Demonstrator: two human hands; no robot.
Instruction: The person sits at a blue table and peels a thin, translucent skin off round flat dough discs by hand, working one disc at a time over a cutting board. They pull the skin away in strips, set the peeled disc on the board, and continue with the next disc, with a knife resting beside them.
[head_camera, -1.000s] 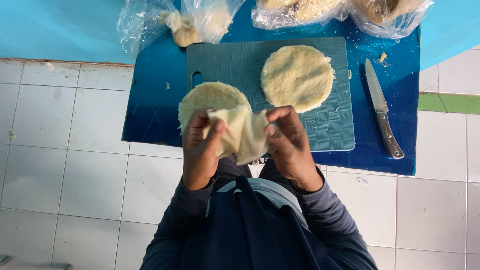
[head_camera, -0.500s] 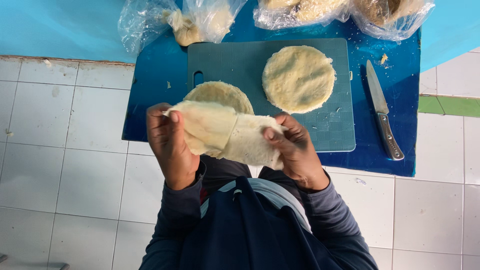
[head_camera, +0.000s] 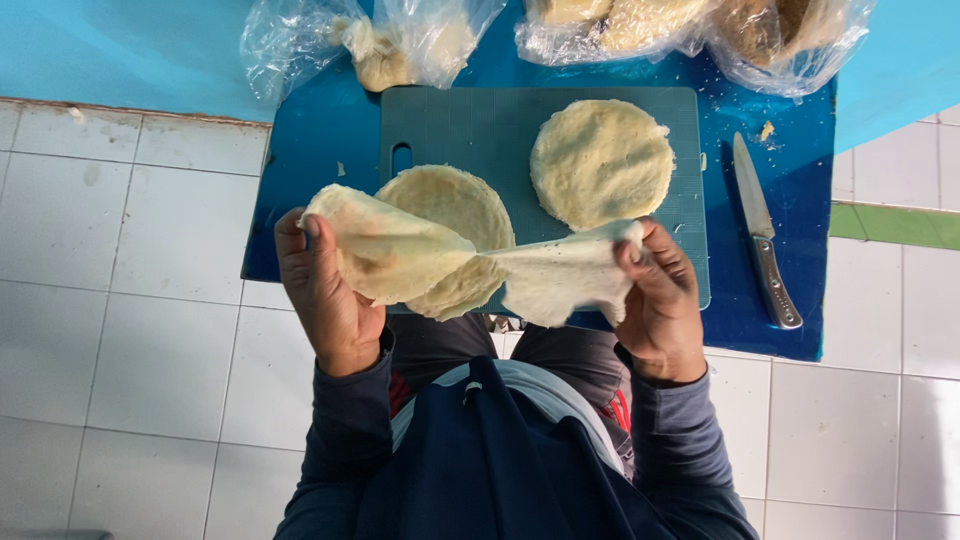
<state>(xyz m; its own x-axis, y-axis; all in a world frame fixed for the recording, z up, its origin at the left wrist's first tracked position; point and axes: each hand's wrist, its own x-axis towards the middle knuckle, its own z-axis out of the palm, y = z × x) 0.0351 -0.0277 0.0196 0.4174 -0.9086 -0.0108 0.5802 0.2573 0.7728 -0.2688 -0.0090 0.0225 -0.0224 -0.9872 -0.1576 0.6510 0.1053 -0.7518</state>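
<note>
A thin, pale sheet of dough (head_camera: 470, 265) is hanging stretched between the two hands, soft and wrinkled, above the front edge of the cutting board. The left hand (head_camera: 330, 295) and the right hand (head_camera: 655, 295) are pinching its ends, held well apart. Behind it two round flat breads (head_camera: 600, 160) are lying on the grey-green plastic cutting board (head_camera: 480, 130), with a steel knife (head_camera: 765, 240) beside it on a blue table (head_camera: 310, 160) over white floor tiles (head_camera: 120, 280).

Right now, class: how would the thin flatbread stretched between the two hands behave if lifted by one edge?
The flatbread sags between the left hand and right hand, so it is probably floppy. It looks thin, so likely light and easily torn.
</note>
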